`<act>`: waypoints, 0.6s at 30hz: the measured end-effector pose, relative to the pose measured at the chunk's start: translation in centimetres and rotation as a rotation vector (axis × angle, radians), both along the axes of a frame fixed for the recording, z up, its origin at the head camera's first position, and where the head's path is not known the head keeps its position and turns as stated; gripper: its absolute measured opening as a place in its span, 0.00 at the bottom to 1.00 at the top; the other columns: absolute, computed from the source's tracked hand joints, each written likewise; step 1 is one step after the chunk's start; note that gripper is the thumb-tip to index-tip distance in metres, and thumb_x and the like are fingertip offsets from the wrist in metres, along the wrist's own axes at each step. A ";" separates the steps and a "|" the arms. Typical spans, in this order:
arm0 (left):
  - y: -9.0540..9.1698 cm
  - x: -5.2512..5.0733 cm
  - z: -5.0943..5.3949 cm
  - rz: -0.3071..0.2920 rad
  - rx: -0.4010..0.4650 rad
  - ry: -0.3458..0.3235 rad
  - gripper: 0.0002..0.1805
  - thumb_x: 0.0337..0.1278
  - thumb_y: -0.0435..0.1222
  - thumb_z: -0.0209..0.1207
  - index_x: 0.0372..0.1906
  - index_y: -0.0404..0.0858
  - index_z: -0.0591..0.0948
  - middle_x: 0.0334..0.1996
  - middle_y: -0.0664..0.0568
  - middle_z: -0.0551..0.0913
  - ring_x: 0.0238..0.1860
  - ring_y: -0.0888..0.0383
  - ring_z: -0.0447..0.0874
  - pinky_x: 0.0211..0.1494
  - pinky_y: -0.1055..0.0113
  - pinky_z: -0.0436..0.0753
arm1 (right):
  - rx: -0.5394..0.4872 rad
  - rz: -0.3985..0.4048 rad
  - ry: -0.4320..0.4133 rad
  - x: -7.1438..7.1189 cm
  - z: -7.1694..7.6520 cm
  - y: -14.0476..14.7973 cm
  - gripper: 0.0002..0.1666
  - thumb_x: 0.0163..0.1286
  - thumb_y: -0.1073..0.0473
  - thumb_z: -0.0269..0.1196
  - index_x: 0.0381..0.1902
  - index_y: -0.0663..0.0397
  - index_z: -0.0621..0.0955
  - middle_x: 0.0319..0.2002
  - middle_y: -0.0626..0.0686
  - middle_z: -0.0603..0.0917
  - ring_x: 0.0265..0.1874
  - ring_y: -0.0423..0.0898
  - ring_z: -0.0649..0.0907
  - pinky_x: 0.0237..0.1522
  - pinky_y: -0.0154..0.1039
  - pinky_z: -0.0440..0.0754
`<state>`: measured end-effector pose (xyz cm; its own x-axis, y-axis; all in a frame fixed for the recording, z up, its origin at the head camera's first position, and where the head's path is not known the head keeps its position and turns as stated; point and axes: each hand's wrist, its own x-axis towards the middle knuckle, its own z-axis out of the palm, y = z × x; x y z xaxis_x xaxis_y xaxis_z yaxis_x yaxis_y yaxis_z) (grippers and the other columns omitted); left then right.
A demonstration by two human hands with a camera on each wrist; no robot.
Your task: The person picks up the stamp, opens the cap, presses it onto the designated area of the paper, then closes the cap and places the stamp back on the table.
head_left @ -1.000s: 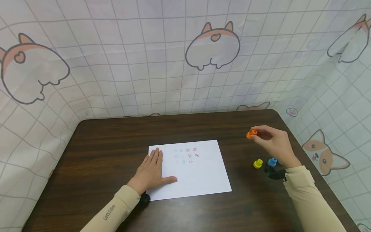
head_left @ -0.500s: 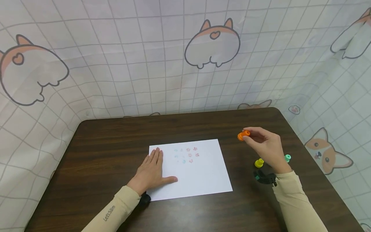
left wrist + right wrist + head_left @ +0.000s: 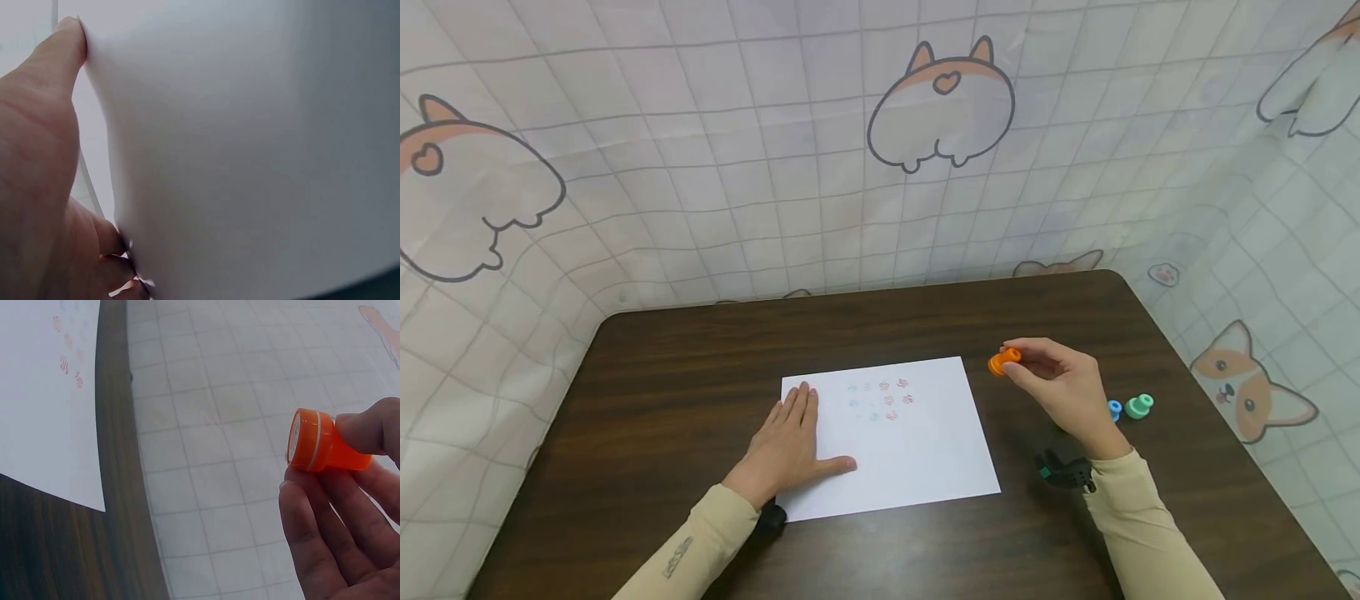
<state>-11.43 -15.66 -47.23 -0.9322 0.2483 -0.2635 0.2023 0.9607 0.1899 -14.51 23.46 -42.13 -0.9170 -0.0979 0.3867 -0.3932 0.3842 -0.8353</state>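
Note:
A sheet of white paper [image 3: 917, 458] lies on the dark wooden table, with small red and blue-green stamped prints [image 3: 887, 400] in its upper part. My left hand [image 3: 790, 446] rests flat on the paper's left edge, fingers straight and thumb out to the side. Between thumb and fingers, my right hand [image 3: 1063, 387] pinches an orange stamp [image 3: 1004, 361], held above the table just right of the paper. In the right wrist view the orange stamp [image 3: 312, 440] lies sideways, its round end facing the paper.
A green stamp [image 3: 1139, 406] and a blue stamp [image 3: 1115, 409] stand behind the right wrist, the blue one partly hidden. The table [image 3: 700, 342] ends at a grid-patterned cloth wall [image 3: 737, 208] with cartoon corgis.
My right hand has moved left toward the paper with the orange stamp. The yellow stamp has become hidden behind it, and the green one has come into view. My left hand stays put.

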 end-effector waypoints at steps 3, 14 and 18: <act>0.0 0.0 0.0 0.003 -0.001 -0.004 0.70 0.49 0.76 0.60 0.81 0.28 0.52 0.84 0.34 0.49 0.85 0.38 0.47 0.87 0.43 0.53 | -0.012 0.011 -0.011 0.1 0.0 -0.1 0.16 0.65 0.67 0.72 0.52 0.56 0.87 0.46 0.42 0.89 0.41 0.28 0.87 0.47 0.22 0.86; -0.1 0.0 0.4 -0.026 -0.008 0.023 0.69 0.50 0.76 0.59 0.80 0.27 0.54 0.83 0.33 0.52 0.84 0.36 0.50 0.86 0.41 0.55 | -0.020 0.038 -0.008 0.2 -0.8 -0.6 0.16 0.65 0.67 0.72 0.51 0.58 0.87 0.47 0.63 0.89 0.41 0.28 0.87 0.47 0.23 0.86; 0.1 0.0 0.5 -0.024 -0.008 0.019 0.69 0.50 0.76 0.59 0.80 0.26 0.54 0.82 0.32 0.52 0.84 0.36 0.50 0.86 0.41 0.53 | -0.022 0.058 -0.021 0.0 -0.9 -0.5 0.16 0.65 0.67 0.72 0.52 0.57 0.87 0.48 0.59 0.90 0.41 0.29 0.87 0.47 0.23 0.86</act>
<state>-11.42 -15.59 -46.75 -0.9309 0.2687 -0.2475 0.2288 0.9570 0.1783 -14.53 22.92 -43.02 -0.9179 -0.1425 0.3704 -0.3969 0.3424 -0.8516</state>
